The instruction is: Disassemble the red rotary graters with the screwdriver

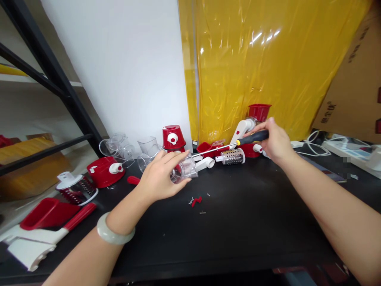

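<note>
The left hand [159,178] is closing its grip around a clear plastic housing [185,170], holding it on its side just above the black tabletop [244,214], near the middle of it. The right hand [275,141] is wrapping its grip around the black and yellow handle of a screwdriver [238,143], and the long metal shaft is reaching leftward so that its tip is meeting the open end of the clear housing. Whether the tip is already sitting in a screw head I cannot tell, since the fingers [174,157] and the plastic are hiding it.

Judging from this, the step in hand is driving or loosening a screw inside the housing. Small loose screws and a red bit [196,200] are lying on the tabletop just in front of the left hand, which suggests fasteners are being worked one at a time. The next move seems to be calling for keeping the housing steady against twisting, lining the shaft up straight with the screw, and turning the handle with light pressure so the tip is not slipping off.

Behind the hands, a metal grater drum [233,157] and a red dome part [173,138] are lying near the wall, and a red and white base [44,228] is resting at the left edge.
</note>
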The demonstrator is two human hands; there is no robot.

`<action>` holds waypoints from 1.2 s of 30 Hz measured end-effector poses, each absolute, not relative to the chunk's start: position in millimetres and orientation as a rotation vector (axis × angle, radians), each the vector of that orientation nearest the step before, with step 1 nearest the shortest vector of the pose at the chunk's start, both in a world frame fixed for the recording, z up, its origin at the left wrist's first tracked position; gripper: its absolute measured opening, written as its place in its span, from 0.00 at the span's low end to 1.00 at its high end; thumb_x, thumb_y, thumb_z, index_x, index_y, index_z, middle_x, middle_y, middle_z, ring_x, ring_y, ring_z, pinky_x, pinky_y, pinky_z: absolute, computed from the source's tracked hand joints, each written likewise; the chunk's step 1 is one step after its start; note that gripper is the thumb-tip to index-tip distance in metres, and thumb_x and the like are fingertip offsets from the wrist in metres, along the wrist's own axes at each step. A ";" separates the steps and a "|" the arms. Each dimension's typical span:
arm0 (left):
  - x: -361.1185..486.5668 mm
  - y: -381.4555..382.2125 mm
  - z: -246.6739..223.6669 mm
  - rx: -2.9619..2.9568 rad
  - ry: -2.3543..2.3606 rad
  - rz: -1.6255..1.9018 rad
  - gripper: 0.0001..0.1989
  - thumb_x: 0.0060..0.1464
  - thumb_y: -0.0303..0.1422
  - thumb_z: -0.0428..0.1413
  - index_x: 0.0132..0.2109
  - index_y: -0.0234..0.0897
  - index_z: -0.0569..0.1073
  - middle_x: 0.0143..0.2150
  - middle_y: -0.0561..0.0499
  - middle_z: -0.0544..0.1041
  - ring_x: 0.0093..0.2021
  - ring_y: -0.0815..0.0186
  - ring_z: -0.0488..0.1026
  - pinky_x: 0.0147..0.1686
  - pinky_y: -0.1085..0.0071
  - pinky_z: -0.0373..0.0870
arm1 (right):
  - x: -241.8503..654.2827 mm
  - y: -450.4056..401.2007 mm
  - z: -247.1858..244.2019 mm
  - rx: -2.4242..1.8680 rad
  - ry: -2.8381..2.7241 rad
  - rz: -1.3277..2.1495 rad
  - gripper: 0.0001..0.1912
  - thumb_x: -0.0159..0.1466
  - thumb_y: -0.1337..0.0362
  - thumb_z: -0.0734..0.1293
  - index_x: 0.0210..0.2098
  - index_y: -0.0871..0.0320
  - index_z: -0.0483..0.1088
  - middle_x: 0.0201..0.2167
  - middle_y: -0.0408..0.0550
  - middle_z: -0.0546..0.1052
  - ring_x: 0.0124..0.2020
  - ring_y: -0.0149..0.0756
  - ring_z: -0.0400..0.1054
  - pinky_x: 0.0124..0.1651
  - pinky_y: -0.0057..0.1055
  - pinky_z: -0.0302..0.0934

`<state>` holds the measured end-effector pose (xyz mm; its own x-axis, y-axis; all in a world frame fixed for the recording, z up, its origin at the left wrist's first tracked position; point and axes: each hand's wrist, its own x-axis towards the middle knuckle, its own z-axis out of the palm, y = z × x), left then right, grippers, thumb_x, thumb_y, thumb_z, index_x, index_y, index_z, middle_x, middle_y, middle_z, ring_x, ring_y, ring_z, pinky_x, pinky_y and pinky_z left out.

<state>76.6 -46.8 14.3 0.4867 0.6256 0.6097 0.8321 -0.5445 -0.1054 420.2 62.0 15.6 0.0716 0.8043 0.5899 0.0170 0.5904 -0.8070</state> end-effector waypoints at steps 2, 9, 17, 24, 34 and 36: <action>76.3 -47.0 15.1 -2.333 -1.224 -0.737 0.33 0.52 0.42 0.59 0.64 0.41 0.65 0.53 0.45 0.76 0.47 0.55 0.68 0.48 0.59 0.69 | 423.8 63.4 12.1 -0.953 -1.456 0.427 0.23 0.65 0.45 0.60 0.22 0.52 0.67 0.17 0.45 0.68 0.23 0.41 0.68 0.30 0.41 0.66; 75.7 -46.4 16.0 -2.339 -1.221 -0.741 0.33 0.53 0.42 0.59 0.64 0.41 0.65 0.53 0.45 0.76 0.46 0.55 0.69 0.48 0.58 0.69 | 422.6 59.1 16.4 -0.683 -1.420 0.607 0.09 0.59 0.54 0.70 0.33 0.48 0.68 0.31 0.43 0.70 0.29 0.36 0.67 0.30 0.36 0.65; 77.8 -47.7 16.1 -2.352 -1.203 -0.721 0.33 0.53 0.42 0.59 0.64 0.40 0.65 0.53 0.46 0.76 0.47 0.54 0.68 0.49 0.58 0.69 | 415.2 53.4 22.1 -0.438 -1.220 1.017 0.09 0.54 0.58 0.70 0.34 0.50 0.69 0.36 0.47 0.77 0.46 0.44 0.72 0.44 0.44 0.70; 75.5 -46.5 16.9 -2.331 -1.245 -0.719 0.33 0.53 0.41 0.59 0.64 0.40 0.65 0.52 0.45 0.76 0.45 0.55 0.68 0.46 0.59 0.69 | 421.5 63.0 12.4 -0.926 -1.441 0.569 0.23 0.62 0.39 0.62 0.25 0.51 0.65 0.12 0.40 0.63 0.11 0.31 0.53 0.13 0.31 0.46; 76.8 -47.4 16.6 -2.332 -1.222 -0.718 0.33 0.53 0.42 0.59 0.64 0.41 0.65 0.51 0.45 0.76 0.45 0.55 0.68 0.46 0.59 0.69 | 414.4 53.1 22.2 -0.444 -1.230 1.008 0.09 0.51 0.64 0.69 0.33 0.50 0.70 0.35 0.44 0.76 0.43 0.41 0.72 0.43 0.42 0.70; 76.7 -47.7 16.7 -2.335 -1.213 -0.721 0.33 0.53 0.42 0.59 0.64 0.41 0.65 0.51 0.45 0.76 0.45 0.55 0.68 0.47 0.60 0.69 | 413.1 52.5 22.9 -0.479 -1.175 1.023 0.08 0.58 0.55 0.66 0.32 0.51 0.70 0.32 0.47 0.77 0.38 0.42 0.74 0.36 0.41 0.70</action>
<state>76.7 -47.7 16.7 0.4873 0.6230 0.6119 0.8352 -0.5371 -0.1183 413.1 52.5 22.9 0.0323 0.8507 0.5247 -0.4021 0.4916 -0.7724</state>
